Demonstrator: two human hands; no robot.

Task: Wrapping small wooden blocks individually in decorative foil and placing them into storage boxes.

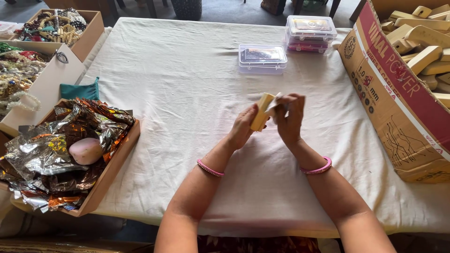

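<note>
A small pale-yellow block was held above the bench, clamped in the left hand w/ fingers closed round its lower end. The right hand was pinched together on a bit of white wrapping at the block's top, just beside the left grip. Block judged light, stiff, prob. smooth; best held by the flat sides. Clear plastic boxes lay beyond the grip, well apart; a foil-filled tray sat far left.
</note>
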